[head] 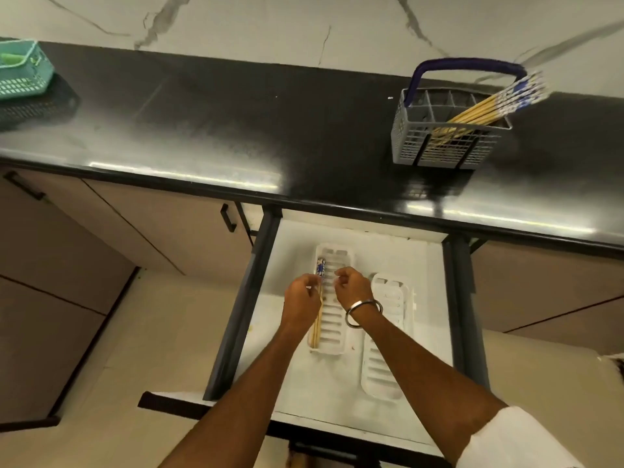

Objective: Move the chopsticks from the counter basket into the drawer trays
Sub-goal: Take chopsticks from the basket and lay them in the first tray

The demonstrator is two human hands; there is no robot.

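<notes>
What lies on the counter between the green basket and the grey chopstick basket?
Head view: only bare black counter between green basket and grey chopstick basket.

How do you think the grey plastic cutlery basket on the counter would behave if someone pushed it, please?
The grey mesh cutlery basket probably slides easily on the glossy black counter. It looks light, and the bamboo chopsticks leaning out to one side might make it tip that way.

The black counter (pixel 236 130) carries a grey basket (pixel 439 143) at the right and a green basket (pixel 20 76) far left. The open drawer (pixel 290 332) below holds two white trays (pixel 334 319), side by side.
</notes>
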